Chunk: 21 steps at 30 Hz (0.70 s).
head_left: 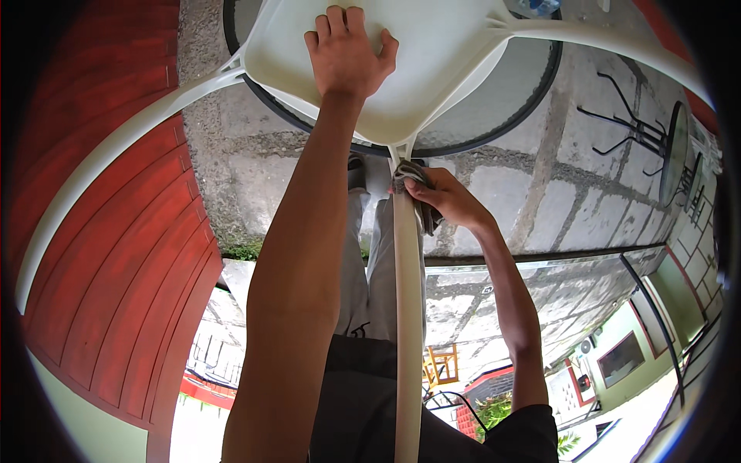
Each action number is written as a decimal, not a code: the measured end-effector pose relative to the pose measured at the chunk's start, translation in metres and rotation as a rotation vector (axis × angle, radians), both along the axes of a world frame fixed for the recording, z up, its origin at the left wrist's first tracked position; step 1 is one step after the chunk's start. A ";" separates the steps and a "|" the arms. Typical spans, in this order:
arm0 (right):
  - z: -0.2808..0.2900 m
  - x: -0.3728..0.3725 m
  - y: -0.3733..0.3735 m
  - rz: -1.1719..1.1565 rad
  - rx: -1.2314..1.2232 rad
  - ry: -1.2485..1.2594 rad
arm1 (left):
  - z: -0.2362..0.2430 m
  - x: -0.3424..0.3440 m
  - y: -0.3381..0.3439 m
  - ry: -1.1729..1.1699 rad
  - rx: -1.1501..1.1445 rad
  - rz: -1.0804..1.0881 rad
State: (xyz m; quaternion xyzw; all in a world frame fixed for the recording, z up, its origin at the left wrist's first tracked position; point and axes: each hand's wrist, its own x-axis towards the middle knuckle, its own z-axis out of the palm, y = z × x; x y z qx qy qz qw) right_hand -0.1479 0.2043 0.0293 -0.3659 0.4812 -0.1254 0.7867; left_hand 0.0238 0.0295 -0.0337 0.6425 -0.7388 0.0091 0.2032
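A white plastic seat with long curved legs, seemingly a chair or stool turned upside down, rests on a round glass table with a dark rim. My left hand lies on the seat's flat face, fingers spread and slightly bent. One leg comes straight toward me along my body. Near its joint with the seat, my right hand grips a grey cloth pressed against that leg. Two other legs curve away, a left leg and a right leg.
Red slatted boards stand close on the left. Stone paving lies below. At the right are another glass-topped table and dark metal legs. A clear and blue plastic thing sits at the far edge of my table.
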 end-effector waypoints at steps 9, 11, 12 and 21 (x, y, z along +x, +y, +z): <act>0.003 0.000 -0.013 0.116 -0.090 0.138 | -0.003 0.001 0.002 0.002 0.013 -0.012; 0.005 -0.003 -0.006 0.099 0.004 0.076 | -0.003 0.001 0.001 0.012 -0.014 -0.014; 0.005 -0.007 -0.005 0.050 -0.060 0.036 | -0.003 0.001 0.001 0.014 -0.019 -0.014; -0.005 -0.006 -0.013 0.039 -0.046 0.022 | 0.008 -0.001 0.001 0.096 0.081 -0.013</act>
